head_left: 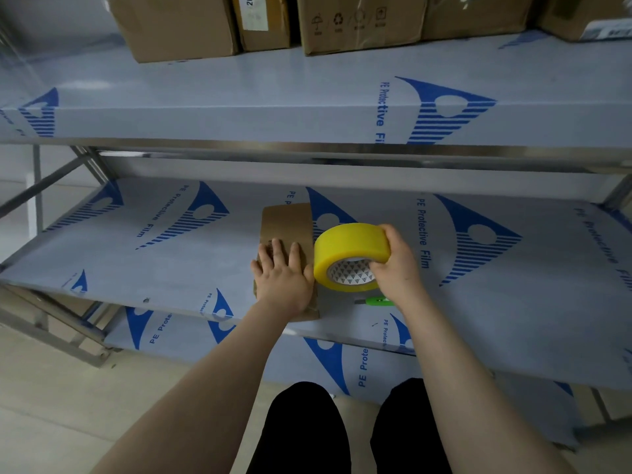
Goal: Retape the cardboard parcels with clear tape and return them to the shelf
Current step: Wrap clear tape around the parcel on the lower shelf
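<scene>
Head view reference. Locate the cardboard parcel (287, 220) flat on the middle shelf (171, 268), its near end at the shelf's near edge. Read the long axis as running near to far.

Find the left hand (282, 278) palm-down on the near half of the parcel, fingers straight and close together, pressing flat and gripping nothing. Find the right hand (396, 265) just right of the parcel, fingers and thumb curled round the tape roll (349, 248). Note the roll standing on edge, core opening facing near, hard against the parcel's right side. Cannot confirm actual contact between roll and parcel. Cannot make out a loose tape end or any fresh strip.

Judge the step in hand as the start of taping. Treat one relation as decisive: roll to the right of the parcel, across the short axis. Expect to need a short leftward carry of the roll onto the cardboard, with the left hand as anchor.

Note a green tool (378, 300) on the shelf below the right wrist, mostly hidden, type not confirmable. Disregard the boxes (178, 25) on the upper shelf, well apart on the far side.
</scene>
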